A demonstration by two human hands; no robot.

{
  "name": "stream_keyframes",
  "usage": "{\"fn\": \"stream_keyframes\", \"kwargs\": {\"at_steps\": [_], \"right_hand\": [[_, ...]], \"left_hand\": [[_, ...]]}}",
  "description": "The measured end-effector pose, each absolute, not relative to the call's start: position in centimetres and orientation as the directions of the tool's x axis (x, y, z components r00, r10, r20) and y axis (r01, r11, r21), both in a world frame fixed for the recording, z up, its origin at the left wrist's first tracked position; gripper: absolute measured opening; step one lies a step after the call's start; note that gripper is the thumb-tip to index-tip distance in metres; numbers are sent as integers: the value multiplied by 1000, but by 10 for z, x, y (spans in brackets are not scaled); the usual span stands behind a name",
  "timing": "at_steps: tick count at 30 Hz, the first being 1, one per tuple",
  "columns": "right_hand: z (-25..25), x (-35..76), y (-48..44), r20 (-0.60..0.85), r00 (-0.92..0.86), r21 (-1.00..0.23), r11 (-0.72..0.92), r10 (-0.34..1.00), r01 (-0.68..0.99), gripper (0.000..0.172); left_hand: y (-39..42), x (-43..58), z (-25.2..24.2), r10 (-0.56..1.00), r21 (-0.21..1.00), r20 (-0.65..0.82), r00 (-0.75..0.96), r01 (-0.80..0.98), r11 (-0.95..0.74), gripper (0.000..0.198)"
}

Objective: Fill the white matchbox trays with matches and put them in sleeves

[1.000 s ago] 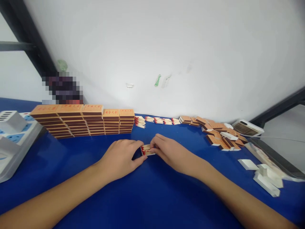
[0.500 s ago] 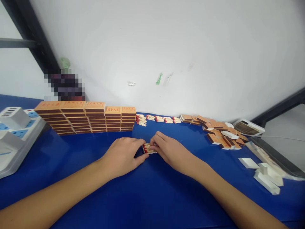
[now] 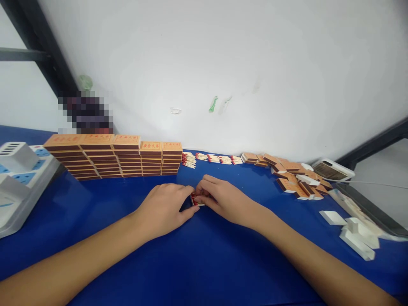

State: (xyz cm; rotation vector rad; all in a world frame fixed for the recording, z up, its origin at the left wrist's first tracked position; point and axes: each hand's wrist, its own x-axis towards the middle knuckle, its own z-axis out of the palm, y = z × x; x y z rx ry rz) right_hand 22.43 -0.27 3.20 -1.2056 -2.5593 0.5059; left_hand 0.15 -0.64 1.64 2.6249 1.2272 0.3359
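A small matchbox tray (image 3: 200, 205) lies on the blue table between my hands, with red-headed matches (image 3: 193, 197) inside it. My left hand (image 3: 167, 208) holds the tray's left end between thumb and index finger. Over the tray, my right hand (image 3: 223, 197) has its thumb and fingers closed in a pinch at the matches, covering most of them. How many matches the pinch takes in is hidden.
Stacked matchboxes (image 3: 127, 155) stand at the back left, beside small piles of matches (image 3: 213, 158). Loose matchboxes (image 3: 290, 172) lie heaped at the right, near white pieces (image 3: 357, 240). A power strip (image 3: 35, 182) is at the far left.
My right hand has shifted slightly left along the tray, so its fingers now cover more of the matches. My left hand stays in place on the tray.
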Motion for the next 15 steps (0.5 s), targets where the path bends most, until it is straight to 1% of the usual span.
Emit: {"fn": "stream_keyframes", "kwargs": {"at_steps": [6, 9, 15], "right_hand": [[32, 231, -4, 99, -607, -397, 590, 789, 703, 12], [34, 232, -5, 93, -605, -400, 586, 791, 705, 9], [38, 229, -9, 77, -656, -422, 621, 750, 661, 17]], "left_hand": [[-7, 1, 16, 776, 298, 117, 620, 723, -623, 29], [-7, 1, 17, 776, 306, 109, 621, 722, -620, 30], [-7, 2, 19, 776, 294, 84, 625, 728, -619, 30]]}}
